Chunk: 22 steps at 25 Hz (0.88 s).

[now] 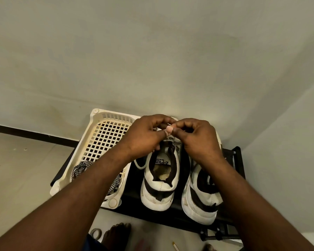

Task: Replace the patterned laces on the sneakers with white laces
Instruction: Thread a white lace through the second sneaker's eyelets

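1. Step in hand, as I judge it: threading the white lace (139,165) through the far eyelets of the left sneaker (159,189). Pinch close to the tip, feed it straight, keep the lace flat and untwisted.
2. Grip: left hand (145,136) and right hand (198,138) are both closed, thumbs and fingertips pinching the lace, the hands touching.
3. The sneaker sits directly under the grip, heel towards me. Slack lace loops at its left side.
4. The patterned laces (80,169) lie in the basket (98,113), left. The right sneaker (201,200) is just beside.
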### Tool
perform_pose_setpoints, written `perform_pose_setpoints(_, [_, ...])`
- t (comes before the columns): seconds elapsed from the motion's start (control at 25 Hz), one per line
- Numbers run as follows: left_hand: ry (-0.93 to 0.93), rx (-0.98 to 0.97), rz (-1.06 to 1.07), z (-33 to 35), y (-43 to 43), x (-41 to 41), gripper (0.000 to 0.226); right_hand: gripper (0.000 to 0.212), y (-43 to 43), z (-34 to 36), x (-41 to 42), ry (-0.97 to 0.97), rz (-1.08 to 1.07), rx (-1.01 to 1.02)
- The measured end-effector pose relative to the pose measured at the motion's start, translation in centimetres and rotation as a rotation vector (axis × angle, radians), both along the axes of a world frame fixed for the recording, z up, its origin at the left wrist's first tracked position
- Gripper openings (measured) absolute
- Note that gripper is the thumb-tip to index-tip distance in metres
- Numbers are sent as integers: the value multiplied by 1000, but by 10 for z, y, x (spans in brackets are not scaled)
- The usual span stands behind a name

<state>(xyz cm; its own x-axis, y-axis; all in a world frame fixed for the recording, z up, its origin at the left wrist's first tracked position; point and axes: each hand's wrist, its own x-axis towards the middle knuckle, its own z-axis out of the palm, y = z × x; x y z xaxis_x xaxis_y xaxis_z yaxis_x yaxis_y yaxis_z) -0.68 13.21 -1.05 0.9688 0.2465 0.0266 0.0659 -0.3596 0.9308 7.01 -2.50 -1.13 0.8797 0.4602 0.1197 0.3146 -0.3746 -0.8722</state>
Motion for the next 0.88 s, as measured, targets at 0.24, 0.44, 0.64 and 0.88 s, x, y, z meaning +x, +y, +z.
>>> perform_pose_setpoints(0.24, [-27, 122, 118, -5, 1, 4, 9, 15, -5, -4, 9, 80, -37, 84])
perform_pose_setpoints(0.44, [66, 366, 206, -9, 3, 5, 7, 25, -9, -3, 8, -69, -52, -295])
perform_pose_setpoints(0.64, [144, 508, 131, -17, -4, 8, 7, 23, -5, -17, -1, -78, 76, -584])
perform_pose_setpoints(0.88, [172, 551, 110, -22, -19, 13, 8, 10, -23, -18, 16, 564, -104, -181])
